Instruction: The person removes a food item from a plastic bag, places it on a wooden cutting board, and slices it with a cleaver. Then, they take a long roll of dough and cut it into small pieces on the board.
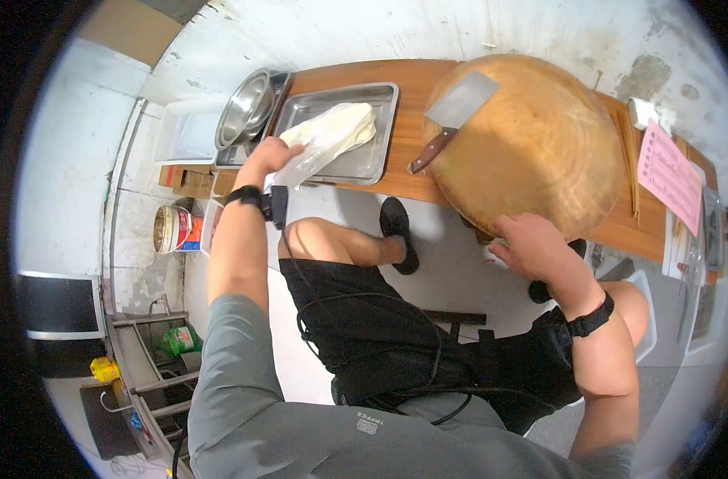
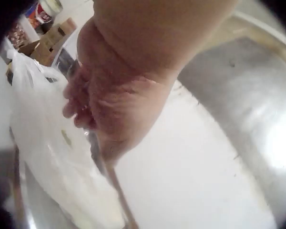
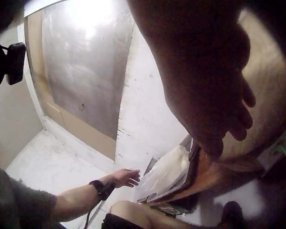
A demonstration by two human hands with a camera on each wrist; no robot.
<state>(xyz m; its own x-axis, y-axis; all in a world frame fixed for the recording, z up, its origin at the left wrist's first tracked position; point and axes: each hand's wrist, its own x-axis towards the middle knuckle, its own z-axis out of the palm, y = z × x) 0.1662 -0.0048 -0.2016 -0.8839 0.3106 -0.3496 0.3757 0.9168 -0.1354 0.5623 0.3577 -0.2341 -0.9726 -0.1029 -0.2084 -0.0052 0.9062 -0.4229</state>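
A clear plastic bag with pale, dough-like contents (image 1: 332, 132) (image 2: 62, 157) (image 3: 164, 171) lies on a metal tray (image 1: 389, 120). My left hand (image 1: 276, 156) (image 2: 128, 95) (image 3: 126, 177) is at the bag's near left end, fingers relaxed; whether they touch the plastic I cannot tell. My right hand (image 1: 532, 251) (image 3: 205, 95) hangs by the near edge of a round wooden board (image 1: 532, 152) (image 3: 267, 86), fingers loosely bent, nothing visibly held. A small white item (image 1: 494, 254) shows beside its fingers; contact is unclear. A cleaver (image 1: 464, 100) rests on the board's left side.
Metal bowls (image 1: 244, 108) and a white bin (image 1: 190, 134) stand left of the tray. Right of the board are wooden sticks (image 1: 629, 164) and a pink printed sheet (image 1: 669, 180). A bucket (image 1: 172, 229) stands at the lower left, by cardboard boxes (image 1: 190, 182).
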